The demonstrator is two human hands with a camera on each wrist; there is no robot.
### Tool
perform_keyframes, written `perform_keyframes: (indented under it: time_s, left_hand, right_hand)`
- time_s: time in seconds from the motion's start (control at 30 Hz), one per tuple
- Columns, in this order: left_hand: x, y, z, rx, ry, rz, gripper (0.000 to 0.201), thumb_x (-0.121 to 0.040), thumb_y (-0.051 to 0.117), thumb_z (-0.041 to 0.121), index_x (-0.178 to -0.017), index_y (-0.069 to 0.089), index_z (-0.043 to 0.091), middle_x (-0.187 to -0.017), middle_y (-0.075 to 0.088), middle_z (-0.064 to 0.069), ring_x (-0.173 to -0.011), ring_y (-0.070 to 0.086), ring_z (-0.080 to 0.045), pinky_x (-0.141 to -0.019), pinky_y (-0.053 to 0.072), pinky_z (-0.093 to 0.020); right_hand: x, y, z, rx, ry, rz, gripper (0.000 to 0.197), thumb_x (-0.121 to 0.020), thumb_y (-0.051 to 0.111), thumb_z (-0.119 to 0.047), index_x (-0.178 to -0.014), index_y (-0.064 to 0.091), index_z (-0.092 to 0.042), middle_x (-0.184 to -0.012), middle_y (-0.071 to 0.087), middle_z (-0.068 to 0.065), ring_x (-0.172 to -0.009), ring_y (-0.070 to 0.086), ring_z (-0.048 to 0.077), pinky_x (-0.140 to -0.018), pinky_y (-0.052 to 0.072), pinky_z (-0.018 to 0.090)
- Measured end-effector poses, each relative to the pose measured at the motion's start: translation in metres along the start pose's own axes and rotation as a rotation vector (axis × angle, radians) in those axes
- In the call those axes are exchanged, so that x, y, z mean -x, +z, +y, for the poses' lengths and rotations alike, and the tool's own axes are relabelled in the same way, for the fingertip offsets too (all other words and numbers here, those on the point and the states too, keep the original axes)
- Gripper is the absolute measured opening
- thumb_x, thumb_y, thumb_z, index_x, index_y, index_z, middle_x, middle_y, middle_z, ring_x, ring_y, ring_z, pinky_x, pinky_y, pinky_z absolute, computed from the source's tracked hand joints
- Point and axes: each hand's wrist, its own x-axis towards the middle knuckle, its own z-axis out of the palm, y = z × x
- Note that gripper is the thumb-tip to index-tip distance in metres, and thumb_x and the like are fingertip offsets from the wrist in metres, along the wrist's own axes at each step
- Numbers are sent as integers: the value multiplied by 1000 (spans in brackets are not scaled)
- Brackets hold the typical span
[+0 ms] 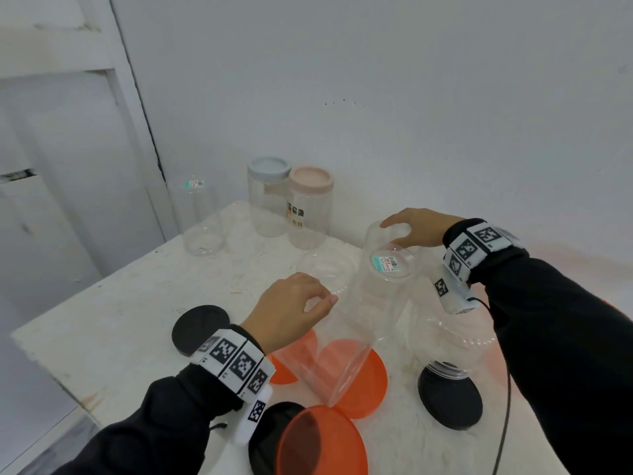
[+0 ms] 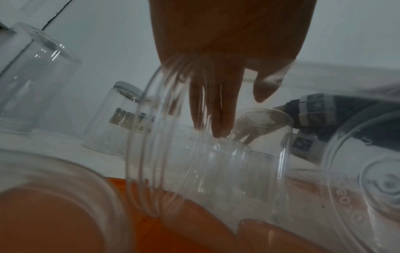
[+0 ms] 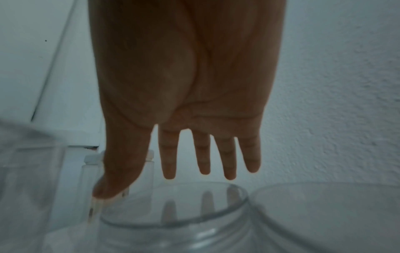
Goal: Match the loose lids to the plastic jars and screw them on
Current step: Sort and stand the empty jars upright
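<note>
My left hand [image 1: 322, 299] grips the threaded rim of a large clear jar [image 1: 339, 341] that leans over the orange lids [image 1: 356, 382]; in the left wrist view its fingers [image 2: 214, 109] reach inside the mouth of the large jar [image 2: 216, 171]. My right hand [image 1: 399, 231] hovers with straight fingers over a tall clear jar with a price sticker [image 1: 387, 289]. In the right wrist view only the thumb [image 3: 108, 188] touches the edge of the stickered jar [image 3: 173, 220]. Black lids lie at the left [image 1: 200, 329] and right [image 1: 448, 402].
At the back stand two capped jars, one with a blue-grey lid [image 1: 269, 168], one with a pink lid [image 1: 311, 178], and an open clear jar [image 1: 203, 224]. Another clear jar [image 1: 445, 341] sits mouth-down on the right black lid. An orange lid [image 1: 322, 443] overlaps a black lid [image 1: 267, 437] in front.
</note>
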Motion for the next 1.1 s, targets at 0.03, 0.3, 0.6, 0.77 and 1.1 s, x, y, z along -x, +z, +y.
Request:
perform_keyframes:
  time_s: [0.03,0.3,0.6,0.77,1.1]
  left_hand:
    - [0,0,0,7,2,3,70,-76,19,66,-98,69,21,-103,66,11,-107,51,-2,-84,36,-18]
    - [0,-24,-1,172,53,88,61,-85,27,61,-107,66,19,-110,64,8,-104,53,-3,-92,39,-20]
    - [24,-82,-32,128,-64,218,18,-92,55,24,-102,68,17,-103,67,7,-94,58,-1,-82,40,-9]
    - [60,-74,-51,-16,-126,-50,25,-89,60,28,-114,59,23,-114,57,11,-101,51,1,-93,39,-15]
    - [94,-43,-63,-142,-131,-525,140,-31,49,89,-148,3,27,-154,-1,6,-141,2,-11,-113,11,-27]
  right_hand:
    - [2,-2,1,-22,-5,23,57,-86,62,-41,-137,42,-24,-143,40,0,-129,39,22,-104,30,34]
    - [40,-30,-11,-123,-71,368,45,-86,63,-33,-127,53,-16,-130,51,7,-107,54,21,-87,39,26]
    - [107,-27,-80,-208,-291,639,26,-88,61,-29,-111,60,-17,-109,60,-4,-93,59,14,-81,50,31]
    - [122,20,-119,-111,-306,348,45,-87,57,-46,-123,52,-20,-121,54,-2,-101,54,15,-87,47,34]
    - [125,93,-140,-24,-180,-11,92,-75,49,-73,-147,7,-35,-154,11,6,-136,23,32,-104,35,46]
